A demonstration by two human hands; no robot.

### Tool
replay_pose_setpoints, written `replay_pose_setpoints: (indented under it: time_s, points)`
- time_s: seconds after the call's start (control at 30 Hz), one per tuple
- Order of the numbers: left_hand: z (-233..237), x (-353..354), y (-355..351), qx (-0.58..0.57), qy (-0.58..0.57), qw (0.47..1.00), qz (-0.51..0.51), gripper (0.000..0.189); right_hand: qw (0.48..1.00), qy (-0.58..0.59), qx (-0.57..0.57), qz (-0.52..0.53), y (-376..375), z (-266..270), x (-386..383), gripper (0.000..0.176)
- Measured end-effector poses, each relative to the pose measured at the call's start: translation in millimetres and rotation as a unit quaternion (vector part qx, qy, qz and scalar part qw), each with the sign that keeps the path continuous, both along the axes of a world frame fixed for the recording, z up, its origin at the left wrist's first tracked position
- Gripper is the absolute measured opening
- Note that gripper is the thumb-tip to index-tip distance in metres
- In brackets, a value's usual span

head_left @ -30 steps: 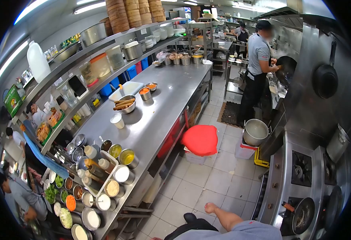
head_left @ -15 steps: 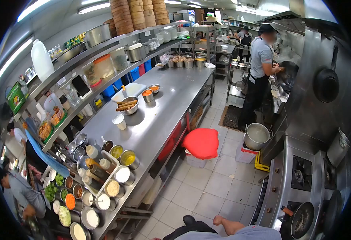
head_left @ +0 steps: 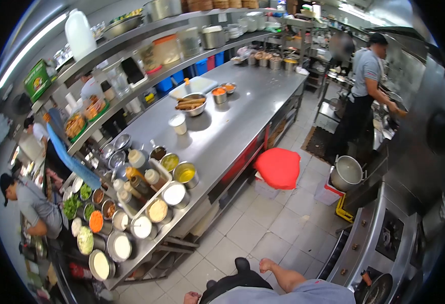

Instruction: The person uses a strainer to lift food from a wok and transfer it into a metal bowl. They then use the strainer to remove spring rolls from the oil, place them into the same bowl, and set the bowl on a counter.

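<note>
My right hand (head_left: 267, 265) hangs in front of my body, over the tiled floor, with its fingers curled in. Nothing shows in it, and it touches nothing. At the bottom edge my left hand (head_left: 192, 297) is partly cut off beside my dark apron (head_left: 237, 281); its fingers are too little seen to judge. Nearest to the left hand is the steel counter (head_left: 222, 129), with pots of white sauce (head_left: 143, 227), shredded carrot (head_left: 96, 221) and yellow liquid (head_left: 186, 174). A pan (head_left: 377, 291) with a wooden handle rests on the stove at my right.
A red-covered stool (head_left: 277, 168) stands in the aisle, near a large pot (head_left: 347, 172) on a crate. A co-worker (head_left: 368, 86) works at the far stove; another person (head_left: 34, 207) is at left. On the counter are a bowl of brown rolls (head_left: 192, 105) and a white tub (head_left: 178, 123).
My view has tilted down and turned left, so the counter and stool sit further right. My left hand has come further into view. The co-worker at the stove now reaches forward.
</note>
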State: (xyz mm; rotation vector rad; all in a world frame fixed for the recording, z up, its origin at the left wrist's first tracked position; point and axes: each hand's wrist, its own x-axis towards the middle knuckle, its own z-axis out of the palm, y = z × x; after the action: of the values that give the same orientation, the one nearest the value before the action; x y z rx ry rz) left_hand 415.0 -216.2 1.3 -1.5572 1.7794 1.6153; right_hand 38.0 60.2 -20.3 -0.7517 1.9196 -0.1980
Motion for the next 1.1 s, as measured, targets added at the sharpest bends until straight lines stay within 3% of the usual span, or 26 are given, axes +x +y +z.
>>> replay_pose_setpoints:
  time_s: [0.03,0.13,0.17,0.3,0.43,0.5,0.57,0.7,0.77,0.87,0.97,1.03,1.1]
  points:
    - [1,7,5,0.001,0.008,1.000,0.017,0.020,0.994,-0.056,-0.014,-0.092,-5,4,4,0.010]
    - [8,23,23,-0.013,-0.024,0.998,0.060,0.020,0.999,0.004,0.004,0.037,-24,-18,4,0.009]
    - [15,29,32,-0.025,-0.037,0.997,0.067,0.028,0.999,-0.027,-0.010,-0.024,-27,-22,4,0.010]
    - [38,52,68,-0.051,-0.064,0.989,0.119,0.029,0.997,0.000,0.016,0.077,-41,-44,3,0.012]
    - [46,67,94,-0.046,-0.060,0.981,0.177,0.025,0.995,0.059,-0.062,0.055,-51,-56,-3,0.009]
    - [51,78,101,-0.043,-0.071,0.976,0.199,0.023,0.962,0.055,0.016,0.267,-67,-54,-16,0.016]
    - [24,92,102,-0.061,-0.012,0.970,0.236,0.017,0.995,-0.046,0.080,0.030,-80,-24,-17,0.014]
    - [22,94,99,-0.003,-0.005,0.976,0.217,0.014,0.999,0.005,-0.009,0.037,-91,3,-9,0.010]
    - [20,91,97,0.025,-0.006,0.979,0.203,0.015,0.986,0.109,-0.111,-0.054,-89,3,1,0.012]
    - [8,92,85,0.046,0.012,0.982,0.180,0.017,0.985,0.013,-0.127,-0.113,-78,26,17,0.016]
    - [-9,70,77,0.033,0.025,0.991,0.126,0.019,0.979,-0.019,-0.132,-0.152,-52,18,28,0.016]
    - [-11,51,62,0.010,0.007,0.996,0.086,0.023,0.978,0.057,-0.101,-0.175,-30,5,29,0.013]
    - [-11,24,42,-0.020,0.042,0.997,0.060,0.024,0.971,-0.027,0.030,-0.237,-2,-33,12,0.019]
